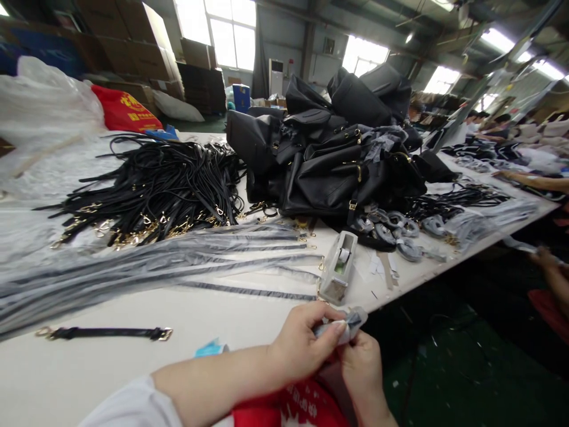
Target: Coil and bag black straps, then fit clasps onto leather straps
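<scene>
Left hand (306,335) and right hand (363,359) pinch the film-wrapped bundle (355,319)!
Probably light, supple, slippery; best gripped across its folds.

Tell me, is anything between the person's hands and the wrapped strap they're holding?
Nothing visible: the left hand and right hand both hold the wrapped strap. The tape dispenser stands on the table beyond them, not in between.
</scene>
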Demonstrator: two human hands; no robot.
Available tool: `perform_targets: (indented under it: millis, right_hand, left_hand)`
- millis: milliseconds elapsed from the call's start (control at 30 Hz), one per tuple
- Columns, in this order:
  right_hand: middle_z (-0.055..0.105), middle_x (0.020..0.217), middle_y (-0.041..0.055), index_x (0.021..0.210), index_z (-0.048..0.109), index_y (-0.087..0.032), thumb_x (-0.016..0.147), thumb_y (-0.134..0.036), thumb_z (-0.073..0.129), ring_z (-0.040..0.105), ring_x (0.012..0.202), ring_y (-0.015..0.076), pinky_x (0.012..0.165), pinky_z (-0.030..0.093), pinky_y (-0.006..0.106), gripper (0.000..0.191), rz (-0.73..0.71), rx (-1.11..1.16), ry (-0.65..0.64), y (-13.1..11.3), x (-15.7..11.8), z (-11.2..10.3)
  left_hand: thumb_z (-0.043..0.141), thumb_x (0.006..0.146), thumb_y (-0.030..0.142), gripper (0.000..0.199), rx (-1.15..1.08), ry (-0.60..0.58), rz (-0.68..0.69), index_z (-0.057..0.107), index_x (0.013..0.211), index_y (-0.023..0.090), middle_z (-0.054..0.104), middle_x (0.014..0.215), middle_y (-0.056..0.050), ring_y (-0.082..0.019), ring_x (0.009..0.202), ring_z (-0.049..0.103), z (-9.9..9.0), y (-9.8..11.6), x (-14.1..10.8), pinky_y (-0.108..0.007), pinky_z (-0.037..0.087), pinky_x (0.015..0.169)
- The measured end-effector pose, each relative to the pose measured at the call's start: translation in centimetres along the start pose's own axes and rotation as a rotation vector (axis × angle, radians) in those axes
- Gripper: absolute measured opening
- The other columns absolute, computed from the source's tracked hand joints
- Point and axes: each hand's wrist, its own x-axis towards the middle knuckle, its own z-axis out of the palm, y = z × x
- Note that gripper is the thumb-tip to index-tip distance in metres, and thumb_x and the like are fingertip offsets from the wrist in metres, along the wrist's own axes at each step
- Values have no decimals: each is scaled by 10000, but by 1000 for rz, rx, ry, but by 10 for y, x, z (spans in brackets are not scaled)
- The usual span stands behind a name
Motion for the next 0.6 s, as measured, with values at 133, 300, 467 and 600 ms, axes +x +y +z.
perform_targets:
  millis: [133, 300, 467, 600]
  right_hand:
    - [659, 590, 42, 756, 747, -180, 864, -474, 674, 615, 571, 182, 566, 495, 264, 321, -155, -169, -66, -15, -9, -25]
    - [727, 1009, 106, 1204, 649, -209, 765, -420, 795, 681, 888, 249, 833, 547, 345, 508, -251, -114, 101, -26, -10, -46]
    - [723, 1113, 133, 1179, 685, -188, 889, -479, 647, 687, 1006, 272, 913, 536, 372, 412, -110, 18, -327, -37, -11, -30]
    - [742, 1010, 114, 1072, 726, -178, 868, -463, 674, 694, 914, 262, 873, 538, 363, 355, -143, -8, -300, -37, -11, -24]
  left_hand:
    - [644, 789, 640, 527, -338, -7, -267, 710, 884, 126, 573, 530, 7, -90, 404, 433, -6, 0, 12, -204, 325, 404]
    - [739, 693, 658, 553, -718, -150, -451, 641, 721, 114, 542, 458, 10, -58, 350, 403, -9, 3, 17, -171, 283, 375]
    - [831, 622, 582, 531, -713, -102, -510, 676, 820, 115, 642, 566, -23, -85, 459, 523, -7, 0, 13, -180, 404, 480]
    - [782, 665, 612, 504, -477, -51, -351, 707, 759, 123, 649, 576, -29, -111, 498, 529, -8, -11, 15, -213, 413, 502]
